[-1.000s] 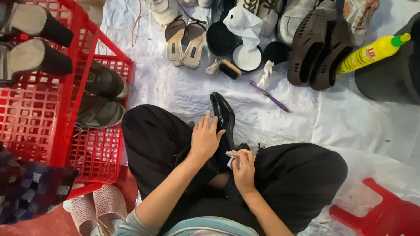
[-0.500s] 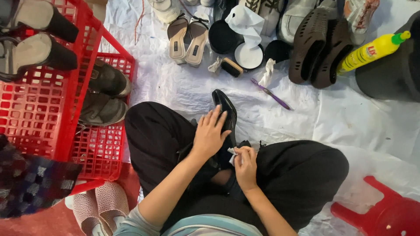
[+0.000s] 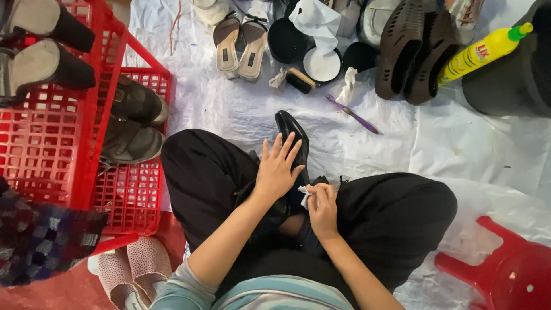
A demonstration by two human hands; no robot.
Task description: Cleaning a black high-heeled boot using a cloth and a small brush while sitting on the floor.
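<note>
Glossy black pointed shoe point(image 3: 290, 129) under splayed left hand point(image 3: 277, 169); right hand point(image 3: 322, 205) fingers pinch, seemingly, crumpled white cloth point(image 3: 305, 194).

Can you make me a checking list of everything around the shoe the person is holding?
Surface: crinkled white sheet on the floor.
Job's things: black shoe on the lap; small white cloth.
Clutter: purple toothbrush, shoe brush, beige sandals, dark clogs, yellow bottle, red crates holding shoes, red stool.
Grippers: left hand lies flat on the shoe, fingers spread; right hand pinches the cloth.
Cables: nothing seen.
Surroundings: black bucket; patterned cloth.
</note>
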